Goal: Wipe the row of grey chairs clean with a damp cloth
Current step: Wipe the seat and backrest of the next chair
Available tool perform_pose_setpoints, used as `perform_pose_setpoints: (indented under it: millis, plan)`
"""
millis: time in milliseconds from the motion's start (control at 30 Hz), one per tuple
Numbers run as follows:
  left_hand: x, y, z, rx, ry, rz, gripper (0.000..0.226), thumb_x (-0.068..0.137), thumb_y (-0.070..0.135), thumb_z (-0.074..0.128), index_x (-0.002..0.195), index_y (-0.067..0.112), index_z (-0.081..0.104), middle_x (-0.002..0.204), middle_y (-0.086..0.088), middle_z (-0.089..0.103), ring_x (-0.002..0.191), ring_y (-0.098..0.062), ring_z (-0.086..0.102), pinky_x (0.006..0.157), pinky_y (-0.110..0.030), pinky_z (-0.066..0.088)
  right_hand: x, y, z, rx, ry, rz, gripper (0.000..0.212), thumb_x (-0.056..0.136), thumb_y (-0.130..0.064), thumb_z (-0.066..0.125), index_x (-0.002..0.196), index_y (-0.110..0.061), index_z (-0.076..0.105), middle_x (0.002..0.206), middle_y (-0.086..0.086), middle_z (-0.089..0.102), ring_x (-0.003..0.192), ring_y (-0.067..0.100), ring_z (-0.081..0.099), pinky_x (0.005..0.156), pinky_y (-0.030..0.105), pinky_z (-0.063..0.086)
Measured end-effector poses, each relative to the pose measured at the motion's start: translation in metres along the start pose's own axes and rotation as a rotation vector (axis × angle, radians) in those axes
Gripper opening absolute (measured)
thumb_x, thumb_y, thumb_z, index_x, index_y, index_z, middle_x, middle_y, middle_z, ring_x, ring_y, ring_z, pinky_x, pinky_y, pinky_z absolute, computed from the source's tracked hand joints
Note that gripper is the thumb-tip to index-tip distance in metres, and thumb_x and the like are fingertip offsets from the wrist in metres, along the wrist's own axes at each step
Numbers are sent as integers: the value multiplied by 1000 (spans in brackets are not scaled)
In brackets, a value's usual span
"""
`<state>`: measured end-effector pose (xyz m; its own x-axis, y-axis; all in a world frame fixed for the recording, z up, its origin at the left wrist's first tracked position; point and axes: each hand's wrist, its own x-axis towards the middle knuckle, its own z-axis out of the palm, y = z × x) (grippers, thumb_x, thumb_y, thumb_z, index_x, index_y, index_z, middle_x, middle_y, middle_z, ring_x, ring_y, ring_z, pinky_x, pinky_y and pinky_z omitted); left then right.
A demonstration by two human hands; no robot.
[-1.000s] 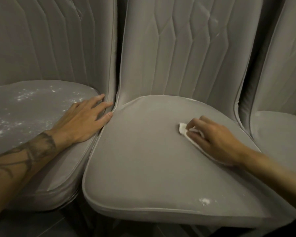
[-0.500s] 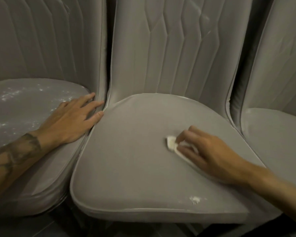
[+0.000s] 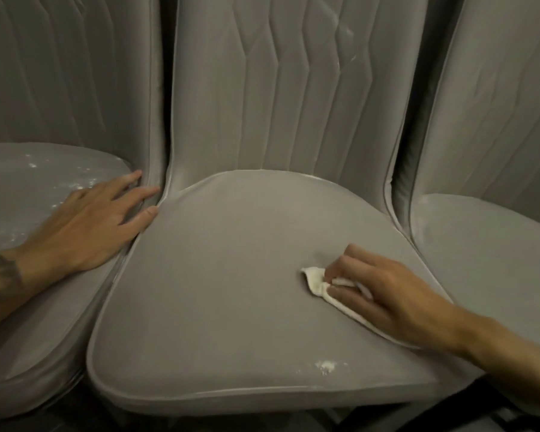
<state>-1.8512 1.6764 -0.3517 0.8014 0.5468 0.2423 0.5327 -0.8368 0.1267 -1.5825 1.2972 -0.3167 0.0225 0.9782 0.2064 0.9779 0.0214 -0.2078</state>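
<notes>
Three grey padded chairs stand side by side. On the middle chair's seat [image 3: 219,275], my right hand [image 3: 384,294] presses a white cloth [image 3: 317,283] flat against the right half of the cushion, fingers curled over it. A small white powder spot [image 3: 325,366] lies near that seat's front edge. My left hand [image 3: 94,226] rests flat with straight fingers on the right edge of the left chair's seat [image 3: 19,194], which is speckled with white dust.
The right chair's seat [image 3: 487,244] shows faint white marks near its back. Quilted backrests [image 3: 293,88] rise close behind all three seats. Dark floor [image 3: 60,422] shows below the front edges.
My right hand has slid the cloth down the middle seat toward its front edge. My left hand has stayed on the left seat. The camera has shifted slightly.
</notes>
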Motion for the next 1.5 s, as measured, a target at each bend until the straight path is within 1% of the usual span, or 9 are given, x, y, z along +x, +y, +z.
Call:
perform_pose_setpoints:
  millis: [267,400,467,567,733,933,1167,1433,1500]
  plan:
    - [8,-15,12,-57,6,52,39,98,79,17,137,76,20,164,-1,34,138,-35,51,111,-60,43,7,49,-27,-161,77,402,27,102,-43,48,116,-24,59,110,-1,55,98,23,59,86,37,46]
    - [17,-28,26,-68,54,50,41,98,79,22,139,75,22,162,3,34,135,-35,54,109,-62,44,-37,-22,-4,-94,113,230,26,104,-57,38,112,-37,53,100,-17,48,82,5,54,70,19,43]
    - [20,-33,32,-77,75,38,43,98,79,23,140,74,24,162,6,33,135,-34,54,108,-62,45,-40,-28,-8,-60,78,224,24,103,-56,41,111,-37,54,101,-16,50,83,6,57,72,21,45]
    - [24,-38,39,-118,70,31,45,97,80,24,141,73,27,163,8,31,136,-35,52,111,-62,42,-28,-3,-20,-109,105,375,22,102,-46,48,112,-29,58,105,-5,55,93,20,60,83,38,48]
    - [29,-41,48,-123,95,48,46,95,82,25,140,74,28,166,9,28,141,-35,48,112,-65,38,-47,-27,-1,-227,314,653,19,101,-45,51,107,-28,58,96,-4,52,85,26,59,71,37,43]
    - [23,-28,37,-95,84,69,56,96,82,22,148,62,32,163,5,29,139,-39,50,111,-67,40,-3,-129,35,-67,259,303,20,102,-50,44,105,-32,52,93,-8,48,76,17,52,65,34,42]
    - [22,-25,30,-27,103,67,66,96,82,19,150,45,29,161,-2,34,135,-43,51,111,-66,41,-63,-69,-1,-211,351,763,19,100,-41,52,105,-25,59,97,1,54,86,31,59,68,37,40]
    - [20,-22,24,-41,99,42,68,94,85,18,149,48,28,164,-1,32,140,-43,47,113,-66,37,41,-195,52,-10,192,118,18,102,-41,47,109,-26,49,96,2,49,76,27,51,62,40,41]
    - [19,-19,21,-39,86,29,70,93,86,16,150,47,29,164,-2,32,140,-44,46,113,-65,36,34,-181,42,-9,212,138,21,102,-42,45,108,-23,52,96,1,50,78,28,53,64,40,42]
